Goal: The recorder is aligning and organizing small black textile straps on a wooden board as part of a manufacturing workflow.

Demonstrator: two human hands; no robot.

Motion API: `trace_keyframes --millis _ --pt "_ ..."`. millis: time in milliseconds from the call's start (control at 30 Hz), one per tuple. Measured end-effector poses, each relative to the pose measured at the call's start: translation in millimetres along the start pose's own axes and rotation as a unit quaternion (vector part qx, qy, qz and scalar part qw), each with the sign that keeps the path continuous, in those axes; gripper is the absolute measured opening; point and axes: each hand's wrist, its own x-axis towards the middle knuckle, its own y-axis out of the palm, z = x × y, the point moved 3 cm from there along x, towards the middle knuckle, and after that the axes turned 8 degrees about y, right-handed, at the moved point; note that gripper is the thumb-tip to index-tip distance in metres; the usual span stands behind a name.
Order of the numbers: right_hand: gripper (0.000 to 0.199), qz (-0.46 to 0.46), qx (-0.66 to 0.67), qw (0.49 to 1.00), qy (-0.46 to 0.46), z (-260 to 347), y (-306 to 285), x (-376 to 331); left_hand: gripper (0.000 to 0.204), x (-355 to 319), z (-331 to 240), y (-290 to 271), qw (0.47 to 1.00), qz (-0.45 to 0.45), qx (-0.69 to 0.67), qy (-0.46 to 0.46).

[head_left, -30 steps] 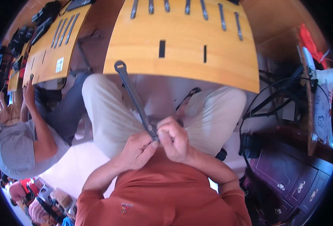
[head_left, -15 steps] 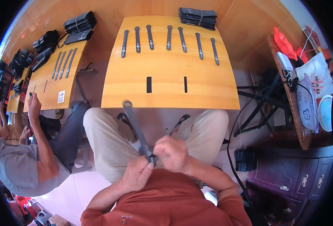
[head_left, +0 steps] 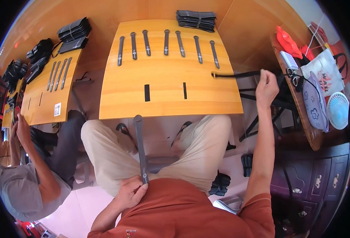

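Observation:
My left hand (head_left: 131, 192) is closed at my lap around the lower end of a flat dark grey strap (head_left: 140, 146). The strap stands up from the hand, its rounded end near the table's front edge. Far out to the right, my right hand (head_left: 267, 89) pinches one end of a thin black strap (head_left: 238, 74). This strap stretches leftward over the table's right edge, and its tip shows a small loop. Along the back of the wooden table (head_left: 167, 109), several matching grey straps (head_left: 166, 43) lie in a spaced row.
Two black strips (head_left: 146, 93) lie on the table's front half, and a banded black stack (head_left: 196, 20) sits at its back. At the right, a side table (head_left: 280, 55) holds scissors, a bag and a fan. To the left, a co-worker (head_left: 30, 182) sits at another table.
My right hand has left the left hand and swung out to the right, now drawing a black strap. My left hand still holds the grey strap, now more upright. The view has shifted slightly.

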Motion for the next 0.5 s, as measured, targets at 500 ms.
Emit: trace_keyframes --millis 500 --pt "0.012 0.05 -0.147 0.977 -0.144 -10.8 -52.3 -106.3 0.011 16.3 8.8 17.8 0.97 -0.081 -0.213 -0.081"
